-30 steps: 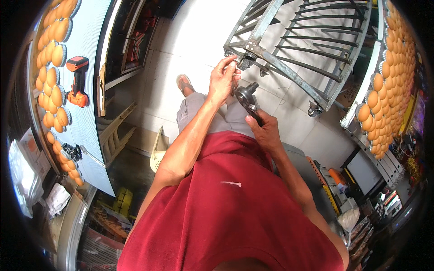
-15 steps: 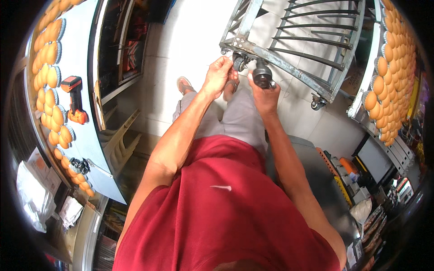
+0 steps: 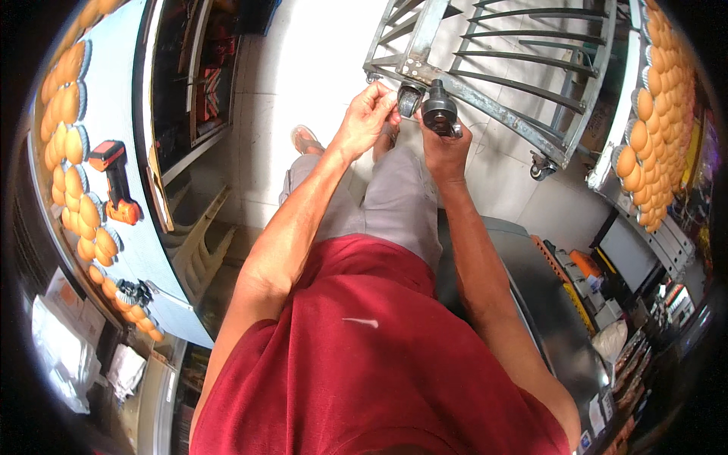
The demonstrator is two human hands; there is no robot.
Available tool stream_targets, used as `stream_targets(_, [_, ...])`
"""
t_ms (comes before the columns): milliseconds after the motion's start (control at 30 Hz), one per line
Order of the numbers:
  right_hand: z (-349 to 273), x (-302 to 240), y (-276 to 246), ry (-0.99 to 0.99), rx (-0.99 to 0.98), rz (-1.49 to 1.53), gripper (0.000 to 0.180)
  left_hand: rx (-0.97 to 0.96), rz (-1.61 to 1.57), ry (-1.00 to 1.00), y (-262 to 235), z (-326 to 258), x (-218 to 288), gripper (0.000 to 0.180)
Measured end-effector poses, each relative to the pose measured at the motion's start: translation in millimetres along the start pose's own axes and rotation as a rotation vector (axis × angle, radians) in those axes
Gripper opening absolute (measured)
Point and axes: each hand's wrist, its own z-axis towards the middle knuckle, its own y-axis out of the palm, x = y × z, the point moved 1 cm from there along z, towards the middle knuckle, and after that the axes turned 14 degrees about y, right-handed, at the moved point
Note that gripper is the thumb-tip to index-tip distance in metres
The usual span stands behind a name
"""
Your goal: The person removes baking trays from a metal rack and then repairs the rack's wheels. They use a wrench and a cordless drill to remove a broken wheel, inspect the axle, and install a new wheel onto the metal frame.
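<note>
A grey metal rack (image 3: 493,102) with dark slats stands tilted at the top, a caster wheel (image 3: 410,100) at its near corner. My left hand (image 3: 368,117) is closed in a pinch right beside that caster; what its fingertips hold, if anything, is too small to make out. In my right hand (image 3: 447,152) is a black power tool (image 3: 440,114) with a rounded body, gripped from below. Its narrower end points up at the rack's lower bar, just right of the caster. Whether it touches the bar I cannot tell.
A second caster (image 3: 541,166) sits at the rack's right corner. On the left, an orange-and-black cordless tool (image 3: 115,182) lies on a pale blue board (image 3: 152,265). A grey padded seat (image 3: 493,250) and cluttered tools (image 3: 599,296) are to the right.
The view has shifted slightly. The rack's near corner and its caster sit a little further right and lower, and both hands keep their hold beside it.
</note>
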Motion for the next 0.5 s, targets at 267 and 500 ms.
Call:
stream_targets(267, [32, -8, -48, 0.048, -0.029, -0.1, 0.033, -0.046, 0.233, 0.001, 72, 31, 35, 0.036])
stream_targets(500, [-4, -119, -130, 0.002, 0.074, -0.249, 0.023, -0.06, 0.272, 0.157, 146, 20, 87, 0.02])
